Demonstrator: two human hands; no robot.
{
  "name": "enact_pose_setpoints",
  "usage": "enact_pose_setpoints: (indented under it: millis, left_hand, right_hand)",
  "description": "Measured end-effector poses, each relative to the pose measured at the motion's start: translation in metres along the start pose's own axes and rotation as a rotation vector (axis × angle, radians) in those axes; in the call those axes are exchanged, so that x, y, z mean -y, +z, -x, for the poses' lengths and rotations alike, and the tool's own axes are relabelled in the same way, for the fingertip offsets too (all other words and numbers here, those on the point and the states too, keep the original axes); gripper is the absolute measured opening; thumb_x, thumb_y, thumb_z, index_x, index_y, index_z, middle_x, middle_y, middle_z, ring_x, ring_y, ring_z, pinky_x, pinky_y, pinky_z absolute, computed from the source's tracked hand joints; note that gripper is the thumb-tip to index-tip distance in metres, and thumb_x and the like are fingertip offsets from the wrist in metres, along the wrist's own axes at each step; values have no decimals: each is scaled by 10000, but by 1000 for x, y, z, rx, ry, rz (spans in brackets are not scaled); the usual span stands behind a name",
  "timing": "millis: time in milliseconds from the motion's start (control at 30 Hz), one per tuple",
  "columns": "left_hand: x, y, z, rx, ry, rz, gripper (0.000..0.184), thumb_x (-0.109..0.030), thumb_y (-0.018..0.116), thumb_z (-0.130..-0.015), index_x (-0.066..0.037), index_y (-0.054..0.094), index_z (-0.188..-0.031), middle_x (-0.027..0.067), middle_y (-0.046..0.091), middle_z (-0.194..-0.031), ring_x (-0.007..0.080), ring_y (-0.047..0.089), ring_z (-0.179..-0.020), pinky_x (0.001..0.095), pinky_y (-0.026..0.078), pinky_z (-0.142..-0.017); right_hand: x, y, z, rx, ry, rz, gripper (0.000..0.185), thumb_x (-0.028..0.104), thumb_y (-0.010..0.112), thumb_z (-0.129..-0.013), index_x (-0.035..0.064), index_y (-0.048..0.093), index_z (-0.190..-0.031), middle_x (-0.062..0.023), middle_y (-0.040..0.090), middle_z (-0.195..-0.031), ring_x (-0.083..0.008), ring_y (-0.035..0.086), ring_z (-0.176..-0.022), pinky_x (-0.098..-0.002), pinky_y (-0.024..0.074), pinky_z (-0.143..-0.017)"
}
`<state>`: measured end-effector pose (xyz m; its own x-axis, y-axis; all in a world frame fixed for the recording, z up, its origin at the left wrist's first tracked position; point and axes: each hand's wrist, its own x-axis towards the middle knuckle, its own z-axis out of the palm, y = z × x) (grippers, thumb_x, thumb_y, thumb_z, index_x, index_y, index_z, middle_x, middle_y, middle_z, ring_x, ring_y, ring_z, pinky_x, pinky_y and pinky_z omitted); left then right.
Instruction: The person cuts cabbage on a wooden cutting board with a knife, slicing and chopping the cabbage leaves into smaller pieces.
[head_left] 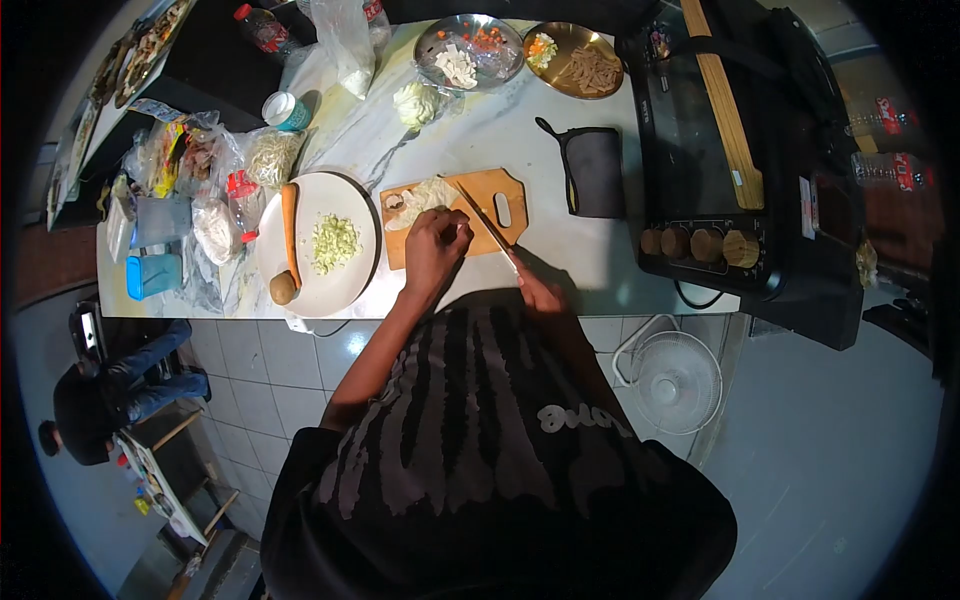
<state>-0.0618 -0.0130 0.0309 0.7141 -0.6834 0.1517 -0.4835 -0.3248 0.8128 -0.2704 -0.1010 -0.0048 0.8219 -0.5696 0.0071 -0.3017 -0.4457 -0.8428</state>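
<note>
A wooden cutting board (512, 190) with a slot handle lies near the counter's front edge. On it is a heap of pale, leafy vegetable (425, 198), probably cabbage. My left hand (438, 242) is over the board beside the heap, its fingers curled together; what they pinch, if anything, is too small to name. My right hand (541, 293) grips a knife (487, 222), whose blade slants up and left across the board, apart from the left fingers. Left of the board, a large white plate (340, 292) carries a carrot (291, 225), a potato (283, 289) and chopped pale-green pieces (335, 243).
At the back stand a metal plate (425, 62) and a brass-coloured plate (575, 92) of cut food, near a cabbage (416, 105). A dark pouch (594, 172) and black oven (690, 150) are right. Bags and bottles crowd the left. A fan (672, 383) stands below; another person (95, 410) is far left.
</note>
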Motion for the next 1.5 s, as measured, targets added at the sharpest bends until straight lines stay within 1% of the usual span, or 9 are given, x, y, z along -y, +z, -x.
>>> enact_pose_setpoints:
  millis: [267,367,700,767,967,1100,1300,1367,1500]
  left_hand:
    - [6,-1,4,-16,52,-4,113,-81,743,-840,-2,733,-919,121,642,-839,279,644,-772,370,531,-723]
    - [8,-1,5,-16,70,-26,107,-83,751,-846,5,740,-906,127,645,-866,292,646,-795,380,535,-730]
    - [9,-4,9,-3,59,-47,120,-76,759,-828,3,758,-919,119,673,-935,283,661,-869,363,552,-764]
    - [10,-3,10,-17,70,-52,124,-75,755,-823,0,759,-921,118,677,-947,277,664,-879,359,554,-768]
    - [20,-2,5,6,104,-114,133,-72,737,-824,-5,757,-937,121,682,-950,271,670,-856,354,557,-749]
    - [9,-7,-1,55,-16,-35,140,-75,736,-820,-8,755,-941,120,689,-952,273,677,-835,342,554,-736]
    - [5,-9,-2,98,-138,51,145,-86,745,-822,-6,752,-942,122,689,-914,265,678,-778,331,540,-715]
    - [3,-9,-1,51,-110,-16,147,-101,757,-831,-4,750,-941,130,682,-896,251,673,-735,334,534,-697]
    - [9,-9,4,47,-79,-26,149,-120,765,-844,-4,749,-936,131,677,-873,253,667,-716,336,529,-684]
  right_hand:
    - [30,-25,-8,352,357,-4,472,210,391,-1047,222,443,-1516,-202,613,-1263,-430,659,-951,-438,529,-852]
    - [12,-10,0,176,59,-118,475,221,380,-1047,215,434,-1519,-201,599,-1289,-434,654,-964,-423,524,-863]
    - [5,-5,1,246,90,-91,474,199,394,-1044,168,437,-1514,-211,580,-1322,-419,663,-969,-425,543,-842]
    - [-12,8,6,40,-199,32,454,160,444,-1029,141,489,-1480,-248,602,-1248,-418,674,-894,-440,554,-737]
    - [4,0,3,114,20,-54,456,136,495,-1007,184,531,-1459,-274,619,-861,-433,649,-723,-467,515,-633]
    - [18,-9,-1,117,36,91,489,145,474,-1011,211,480,-1496,-267,591,-777,-442,637,-712,-490,510,-644]
    - [11,-10,-2,220,194,-57,478,168,444,-1024,180,471,-1501,-251,637,-983,-427,664,-808,-462,529,-735]
    - [4,-5,0,106,-56,-112,461,162,426,-1032,133,480,-1488,-217,632,-1220,-411,679,-894,-432,539,-802]
    - [0,-3,1,162,-26,-134,445,157,418,-1038,104,490,-1473,-177,602,-1340,-402,683,-944,-419,540,-840]
